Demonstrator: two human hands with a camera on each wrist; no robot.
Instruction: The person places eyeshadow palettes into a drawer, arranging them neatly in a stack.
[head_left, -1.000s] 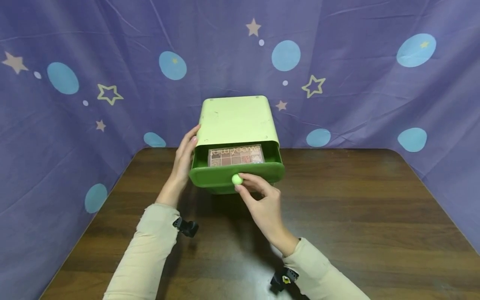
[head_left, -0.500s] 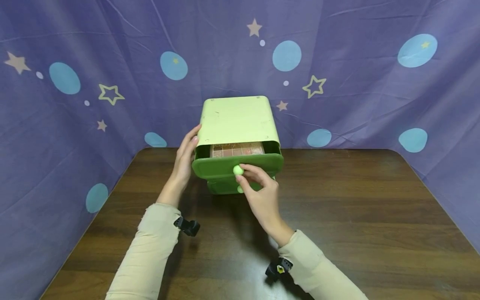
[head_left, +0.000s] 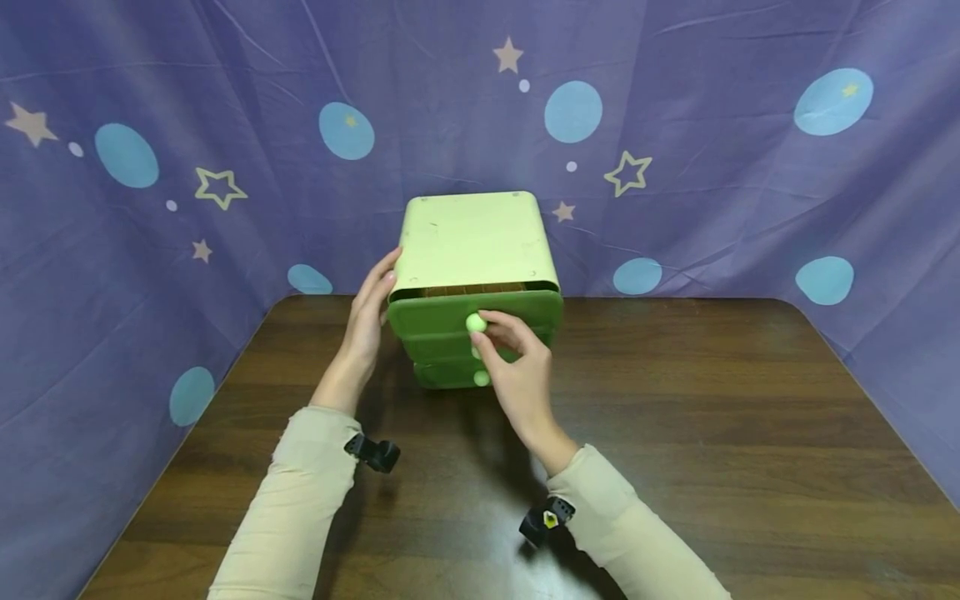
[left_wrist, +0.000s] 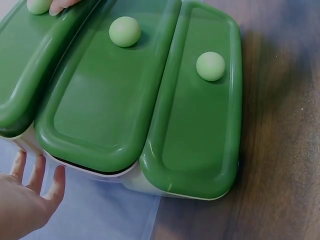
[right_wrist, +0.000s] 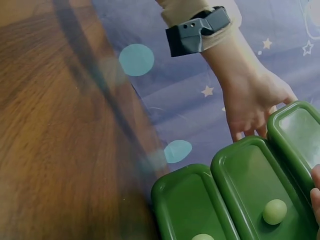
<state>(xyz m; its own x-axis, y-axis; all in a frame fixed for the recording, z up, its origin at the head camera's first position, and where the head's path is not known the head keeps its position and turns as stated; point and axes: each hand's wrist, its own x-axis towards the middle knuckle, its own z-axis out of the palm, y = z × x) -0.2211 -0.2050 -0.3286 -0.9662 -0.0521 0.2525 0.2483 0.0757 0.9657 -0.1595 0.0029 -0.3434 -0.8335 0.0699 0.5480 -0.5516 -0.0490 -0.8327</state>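
Note:
A small green drawer cabinet [head_left: 472,237] with a pale top stands at the back of the table. Its top drawer [head_left: 427,317] is pulled out slightly, and only a thin strip of the makeup palette [head_left: 468,290] shows in the gap. My right hand [head_left: 517,375] pinches that drawer's round light-green knob [head_left: 476,322] between thumb and fingers. With straight fingers, my left hand [head_left: 363,325] rests against the cabinet's left side. The left wrist view shows the middle drawer [left_wrist: 100,95] and the bottom drawer [left_wrist: 195,120], each with its own knob.
The brown wooden table [head_left: 712,433] extends around the cabinet, its rear edge meeting a purple curtain [head_left: 480,125] printed with stars and blue spots. A black wrist camera [head_left: 372,452] is strapped to the left sleeve, another camera [head_left: 546,521] to the right.
My right hand has pushed the top drawer inward by its knob, and the palette has slid mostly out of sight under the cabinet top. My left hand has stayed at the side.

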